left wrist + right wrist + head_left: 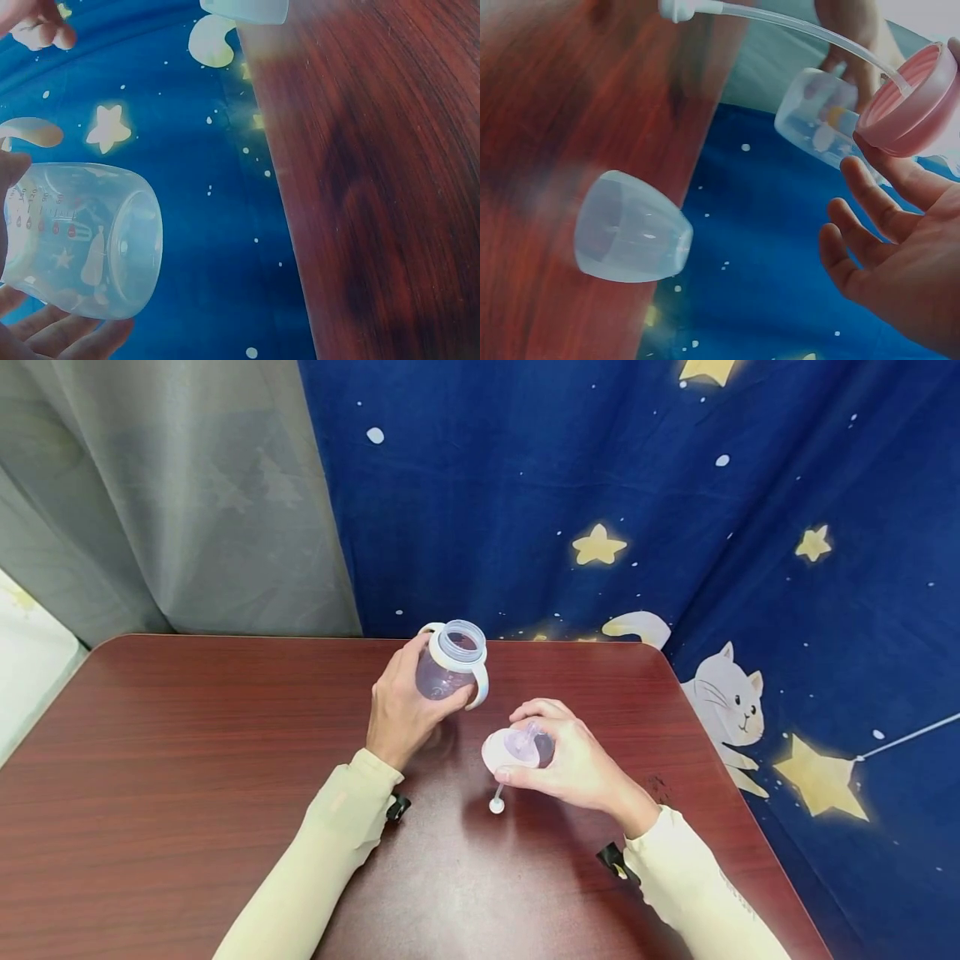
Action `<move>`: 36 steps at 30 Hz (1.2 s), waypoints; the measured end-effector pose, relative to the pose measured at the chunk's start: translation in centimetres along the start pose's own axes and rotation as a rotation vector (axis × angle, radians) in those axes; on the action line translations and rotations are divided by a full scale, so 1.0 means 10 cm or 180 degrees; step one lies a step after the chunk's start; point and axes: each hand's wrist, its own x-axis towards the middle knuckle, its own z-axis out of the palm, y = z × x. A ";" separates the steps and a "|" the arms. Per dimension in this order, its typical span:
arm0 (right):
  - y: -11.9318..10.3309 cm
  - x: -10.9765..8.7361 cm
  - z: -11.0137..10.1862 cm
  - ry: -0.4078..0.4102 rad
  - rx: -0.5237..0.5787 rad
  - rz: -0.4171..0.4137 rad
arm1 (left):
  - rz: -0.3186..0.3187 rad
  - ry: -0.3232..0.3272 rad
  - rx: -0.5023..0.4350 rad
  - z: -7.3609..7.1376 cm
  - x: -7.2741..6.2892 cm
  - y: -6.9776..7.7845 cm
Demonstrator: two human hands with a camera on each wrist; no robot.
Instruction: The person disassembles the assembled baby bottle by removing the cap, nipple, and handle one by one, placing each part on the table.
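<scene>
My left hand grips a clear baby bottle by its body, thumb at the front. The bottle has a white two-handled collar, and its threaded mouth is uncovered and faces up. In the left wrist view, printed measuring marks show on the bottle wall. To the right and nearer, my right hand pinches the nipple lid by its rim. This lid's ring looks pink in the right wrist view. From its underside a thin straw with a white weighted end hangs over the table.
A translucent dome cover stands on the table beyond my right hand, partly hidden by it in the head view. The brown wooden table ends at a back edge against a grey curtain and a blue star-patterned curtain.
</scene>
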 end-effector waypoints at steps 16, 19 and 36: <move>0.17 0.02 0.21 0.0129 -0.0180 0.0082 | 0.0039 0.0011 -0.0018 0.01 -0.03 -0.01; 0.20 0.06 0.22 0.0206 -0.0255 0.0077 | 0.0054 0.0015 -0.0018 0.02 -0.03 -0.01; 0.47 0.32 0.36 0.0275 -0.0922 0.0174 | 0.0038 -0.0003 -0.0022 0.03 -0.02 0.00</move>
